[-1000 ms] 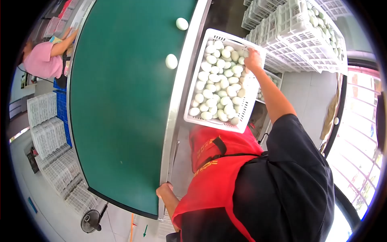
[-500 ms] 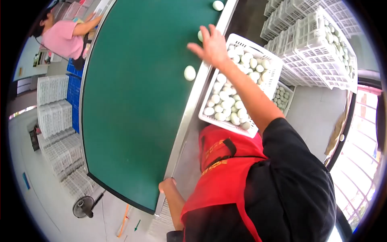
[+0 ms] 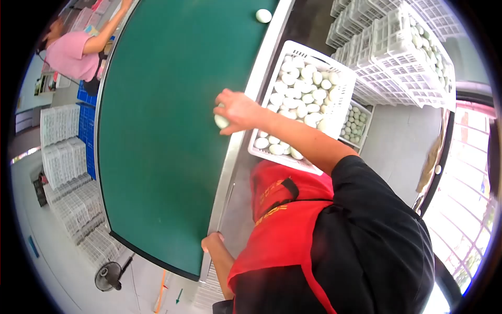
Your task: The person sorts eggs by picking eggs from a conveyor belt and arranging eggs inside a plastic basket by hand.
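My right hand (image 3: 235, 111) reaches over the green surface (image 3: 157, 136), its fingers curled round a pale egg (image 3: 221, 121) close to the metal rim. Below that arm, a white plastic basket (image 3: 267, 99) full of pale eggs stands beside the rim, tilted against my red apron (image 3: 282, 225); my forearm hides part of the eggs. My left hand (image 3: 213, 242) grips the metal edge (image 3: 224, 188) near the surface's lower corner. Another egg (image 3: 263, 15) lies farther up on the green surface.
White crates (image 3: 387, 57) stacked at the upper right hold more eggs, with a lower egg crate (image 3: 356, 124) beside them. Across the surface is a person in pink (image 3: 70, 55). White crates (image 3: 63, 157) and a fan (image 3: 109, 276) stand at the left.
My right hand has left the far end of the basket, swung open over the green surface and closed round an egg there. My left hand has stayed at the edge.
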A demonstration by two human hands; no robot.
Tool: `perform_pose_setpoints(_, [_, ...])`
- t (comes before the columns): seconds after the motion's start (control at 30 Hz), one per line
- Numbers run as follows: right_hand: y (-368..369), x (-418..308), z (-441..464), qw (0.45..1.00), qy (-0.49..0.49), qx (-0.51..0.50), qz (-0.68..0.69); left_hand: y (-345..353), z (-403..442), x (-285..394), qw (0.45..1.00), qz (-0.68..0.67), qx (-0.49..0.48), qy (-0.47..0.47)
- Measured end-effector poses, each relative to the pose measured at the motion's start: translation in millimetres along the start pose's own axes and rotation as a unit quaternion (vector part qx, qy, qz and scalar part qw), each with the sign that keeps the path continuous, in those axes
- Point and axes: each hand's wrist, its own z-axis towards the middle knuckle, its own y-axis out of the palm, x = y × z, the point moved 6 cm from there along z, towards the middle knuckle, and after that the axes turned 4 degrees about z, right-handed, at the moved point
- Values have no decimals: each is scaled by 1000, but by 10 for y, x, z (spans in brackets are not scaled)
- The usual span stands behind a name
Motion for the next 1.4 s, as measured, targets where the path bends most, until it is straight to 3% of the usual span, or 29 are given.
perform_pose_setpoints(0.07, [66,-88,0,999,7,-35,-19,72,-263,-4,1000,-4,25,-2])
perform_pose_setpoints(0.17, [-195,-150,-131,998,10,52,18,151,-337,-21,999,32,9,-3])
perform_pose_setpoints(0.27, [-703,111,-527,959,143,238,50,146,192,-22,969,238,-44,49])
perform_pose_setpoints(0.33, [-699,793,-1040,877,392,256,108,43,591,16,910,396,-75,94])
perform_pose_setpoints(0.37, [-482,1381,-1422,801,531,224,165,30,642,24,871,470,-90,112])
perform_pose_setpoints(0.4, [-647,1567,-1615,750,578,243,211,68,465,52,693,705,-40,144])
perform_pose_setpoints(0.43, [-826,1707,-1795,743,598,236,189,190,170,106,489,856,10,169])
perform_pose_setpoints(0.47, [-770,2079,-2024,768,597,216,88,267,-80,139,357,916,35,178])
perform_pose_setpoints(0.5, [-795,2249,-2185,765,602,214,82,325,-249,129,294,938,37,181])
perform_pose_setpoints(0.6, [-884,2551,-2381,749,644,154,10,427,-691,100,206,961,29,184])
perform_pose_setpoints(0.77, [-904,2684,-2436,747,652,111,64,558,-1536,39,128,974,-4,189])
perform_pose_setpoints(0.87, [-927,2647,-2525,713,674,134,135,498,-1001,48,82,976,26,200])
perform_pose_setpoints(0.93, [-958,2578,-2635,683,676,197,192,499,-1146,70,164,965,4,205])
perform_pose_setpoints(1.0, [-911,2586,-2668,672,648,262,246,503,-1234,76,196,959,5,206])
perform_pose_setpoints(1.07, [-786,2632,-2675,680,587,327,294,489,-1092,78,178,962,31,205])
perform_pose_setpoints(1.17, [-811,2583,-2267,779,536,227,231,460,-403,78,-1,975,24,222])
perform_pose_setpoints(1.27, [-733,2701,-1876,790,560,171,179,427,-299,79,-3,978,41,202])
perform_pose_setpoints(1.33, [-618,2903,-1765,784,576,168,157,425,-332,101,72,975,47,206])
perform_pose_setpoints(1.4, [-501,3078,-1726,786,579,171,135,435,-343,110,86,974,52,203])
